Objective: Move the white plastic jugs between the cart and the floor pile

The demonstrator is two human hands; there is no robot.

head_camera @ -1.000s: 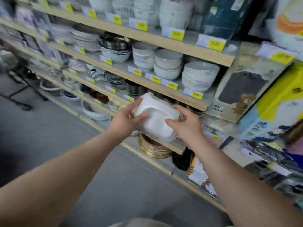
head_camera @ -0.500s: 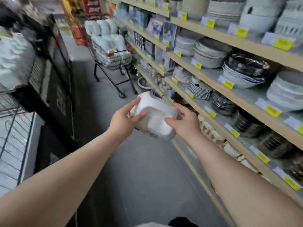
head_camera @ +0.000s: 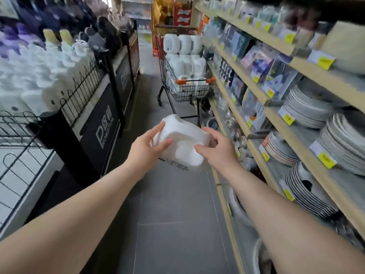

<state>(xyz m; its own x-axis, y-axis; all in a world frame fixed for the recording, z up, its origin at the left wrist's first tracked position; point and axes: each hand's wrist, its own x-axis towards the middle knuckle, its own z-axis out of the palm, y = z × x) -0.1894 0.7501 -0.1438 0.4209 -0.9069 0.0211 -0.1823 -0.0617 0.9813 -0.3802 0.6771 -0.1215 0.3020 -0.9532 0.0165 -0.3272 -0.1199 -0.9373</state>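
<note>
Hands, left hand and right hand, grip white moulded foam tray; view has swung from shelves to wire shopping trolley ahead (similarly loaded).

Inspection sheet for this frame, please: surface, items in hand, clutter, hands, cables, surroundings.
Surface: grey tiled aisle floor; no worktop seen.
Job's things: white container, held tilted in mid-air over the floor.
Clutter: shopping cart ahead, piled with similar white containers.
Hands: left hand grips the container's left side, thumb on top; right hand grips its right side.
Cables: nothing seen.
Surroundings: wooden shelves on the right with stacked plates and yellow price tags; on the left a black wire-fenced display of white goods, blurred.
</note>
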